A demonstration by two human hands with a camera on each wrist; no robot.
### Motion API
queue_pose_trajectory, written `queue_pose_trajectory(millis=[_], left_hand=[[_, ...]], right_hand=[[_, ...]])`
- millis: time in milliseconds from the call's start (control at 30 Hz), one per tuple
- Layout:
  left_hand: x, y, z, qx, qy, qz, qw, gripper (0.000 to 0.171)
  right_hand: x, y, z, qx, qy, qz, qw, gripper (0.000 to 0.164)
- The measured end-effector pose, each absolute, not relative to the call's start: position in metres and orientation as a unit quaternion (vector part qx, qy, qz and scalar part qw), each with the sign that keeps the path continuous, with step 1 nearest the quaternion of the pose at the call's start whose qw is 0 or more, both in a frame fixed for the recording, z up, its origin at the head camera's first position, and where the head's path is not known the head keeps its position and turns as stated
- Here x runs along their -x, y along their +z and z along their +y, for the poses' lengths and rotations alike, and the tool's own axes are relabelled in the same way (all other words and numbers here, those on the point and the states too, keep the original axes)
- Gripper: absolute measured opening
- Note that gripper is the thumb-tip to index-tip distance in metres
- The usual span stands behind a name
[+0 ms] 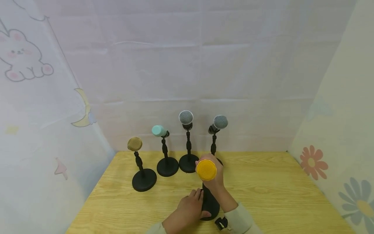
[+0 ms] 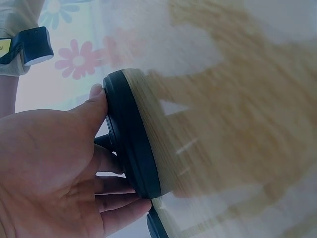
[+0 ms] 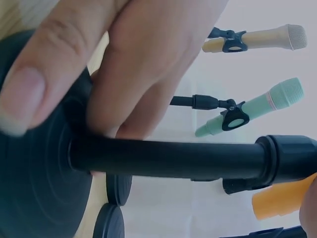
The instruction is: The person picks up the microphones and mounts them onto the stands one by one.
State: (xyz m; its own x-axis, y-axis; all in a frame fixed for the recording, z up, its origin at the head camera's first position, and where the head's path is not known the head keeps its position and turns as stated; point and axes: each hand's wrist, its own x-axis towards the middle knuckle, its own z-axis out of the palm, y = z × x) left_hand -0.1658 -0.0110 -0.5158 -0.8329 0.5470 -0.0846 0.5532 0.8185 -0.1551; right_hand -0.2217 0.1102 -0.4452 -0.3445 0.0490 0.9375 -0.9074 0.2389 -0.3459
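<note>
A yellow microphone (image 1: 206, 170) points its mesh head upward at the top of a black stand (image 1: 210, 203) near the table's front. My right hand (image 1: 212, 178) has its fingers curled round the microphone just under the head; that head partly covers the hand. Down at the stand's round base (image 2: 131, 134), my left hand (image 2: 64, 163) grips the rim between thumb and spread fingers. In the right wrist view the left thumb (image 3: 29, 94) lies over the base, beside the upright pole (image 3: 168, 157). Only a fingertip of the right hand shows there, at the edge.
Behind my hands stand several microphones on black stands: a gold one (image 1: 135, 144), a mint one (image 1: 159, 130) and two silver-headed ones, left (image 1: 186, 117) and right (image 1: 220, 122). Printed cloth (image 1: 163, 78) hangs behind the wooden table (image 1: 263, 188). A black wrist device (image 2: 37, 45) sits at the right sleeve.
</note>
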Motion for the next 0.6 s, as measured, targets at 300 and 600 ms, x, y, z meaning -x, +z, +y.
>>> queue_pose_trajectory(millis=[300, 600], left_hand=[[0.166, -0.516, -0.01, -0.288, -0.074, 0.954, 0.024, 0.084], [0.163, -0.518, -0.008, -0.271, -0.065, 0.96, 0.016, 0.086]], right_hand=[[0.195, -0.415, 0.112, -0.339, 0.502, -0.67, 0.428, 0.042], [0.203, -0.428, 0.126, -0.328, 0.502, -0.723, 0.343, 0.032]])
